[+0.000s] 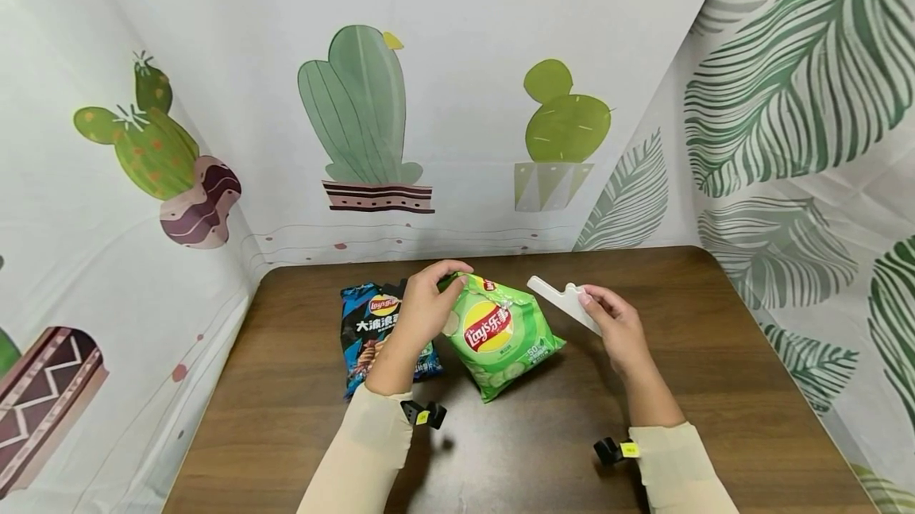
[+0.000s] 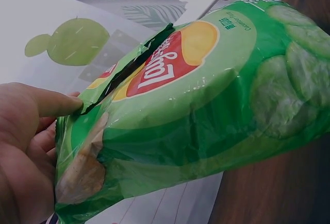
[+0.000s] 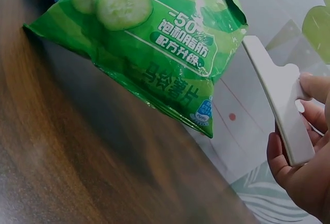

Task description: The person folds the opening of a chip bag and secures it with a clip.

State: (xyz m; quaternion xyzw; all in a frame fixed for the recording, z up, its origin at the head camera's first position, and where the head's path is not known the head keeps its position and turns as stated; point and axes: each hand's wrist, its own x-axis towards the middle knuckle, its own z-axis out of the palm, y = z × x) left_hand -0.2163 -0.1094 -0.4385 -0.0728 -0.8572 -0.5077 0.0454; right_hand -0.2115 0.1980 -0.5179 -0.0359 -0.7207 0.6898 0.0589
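Note:
A green Lay's chip bag [image 1: 493, 339] tilts above the brown table, its top edge folded over. My left hand [image 1: 431, 303] pinches the bag's upper left corner, thumb and fingers on the fold. In the left wrist view the folded flap runs across the green chip bag [image 2: 175, 116] near the left hand [image 2: 31, 136]. My right hand [image 1: 618, 327] holds a white bag clip [image 1: 565, 303] by its lever end, apart from the bag on its right side. The right wrist view shows the clip [image 3: 281, 100] between thumb and fingers; whether its arms are parted cannot be told.
A blue and black Lay's chip bag [image 1: 357, 339] lies on the table [image 1: 543, 450] to the left, partly hidden by my left forearm. Behind the table hangs a white cloth [image 1: 465, 117] printed with cacti; another with leaf prints [image 1: 801, 85] hangs at the right.

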